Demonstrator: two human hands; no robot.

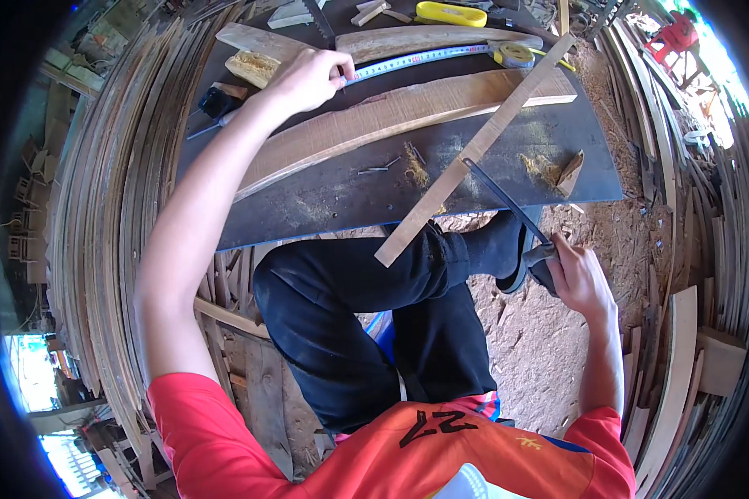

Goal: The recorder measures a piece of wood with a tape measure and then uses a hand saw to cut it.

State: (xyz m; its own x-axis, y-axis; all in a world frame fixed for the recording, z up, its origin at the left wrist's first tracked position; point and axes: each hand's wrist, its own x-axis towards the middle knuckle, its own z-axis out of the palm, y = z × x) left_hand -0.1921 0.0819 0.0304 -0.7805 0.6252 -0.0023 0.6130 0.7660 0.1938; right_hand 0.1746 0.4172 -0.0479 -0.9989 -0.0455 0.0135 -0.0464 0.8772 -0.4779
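Note:
At the far left of the table, my left hand is closed, its fingers pinching the free end of a tape measure. The white tape runs out to the right to its round yellow case, beside a rough-edged plank. Just nearer lies a wide, slightly curved board. A narrow wooden strip crosses that board diagonally, its near end above my knee. My right hand is wrapped round the dark handle of a long, narrow metal tool. The tool's tip overlaps the strip; contact cannot be told.
Sawdust and a small wood offcut lie on the dark table. A saw blade and a yellow tool are at the back. Stacked wood strips line both sides. My bent leg is by the table's front edge.

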